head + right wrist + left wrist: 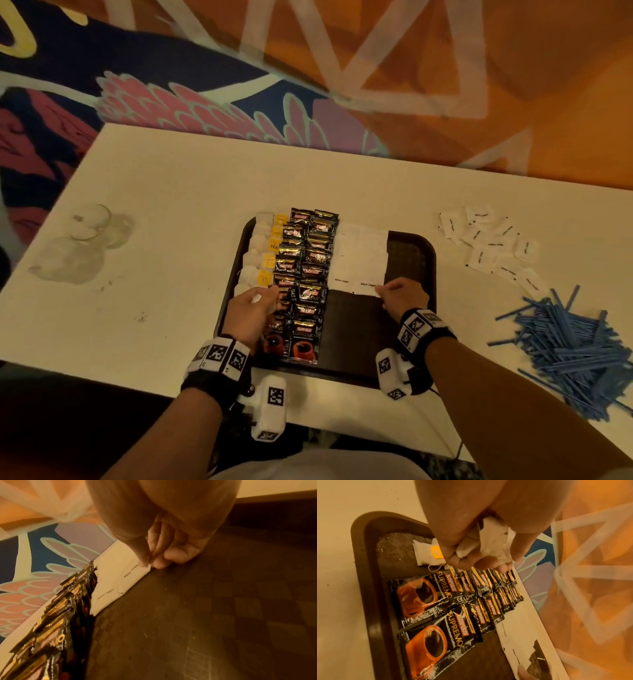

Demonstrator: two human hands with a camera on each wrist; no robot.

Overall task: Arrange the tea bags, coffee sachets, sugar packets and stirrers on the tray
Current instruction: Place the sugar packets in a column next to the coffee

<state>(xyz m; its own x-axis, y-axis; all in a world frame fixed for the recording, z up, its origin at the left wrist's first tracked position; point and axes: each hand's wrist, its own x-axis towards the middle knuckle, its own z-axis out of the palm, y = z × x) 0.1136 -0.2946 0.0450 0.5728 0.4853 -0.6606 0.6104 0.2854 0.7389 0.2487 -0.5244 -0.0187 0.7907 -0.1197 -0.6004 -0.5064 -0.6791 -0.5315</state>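
Note:
A dark brown tray (414, 260) lies in the middle of the white table. On it run a column of tea bags (260, 255) with yellow tags, two columns of black coffee sachets (306, 274), and white sugar packets (363, 260). My left hand (253, 308) hovers over the tray's near left and grips several white packets (489, 543) in its curled fingers. My right hand (400, 294) pinches the near corner of a sugar packet (133, 574) lying on the tray. The tray's right part is bare.
Loose sugar packets (493, 240) lie scattered on the table at the right. A heap of blue stirrers (568, 346) sits at the right near edge. Clear plastic wrapping (82, 243) rests at the left. Patterned carpet lies beyond the table's far edge.

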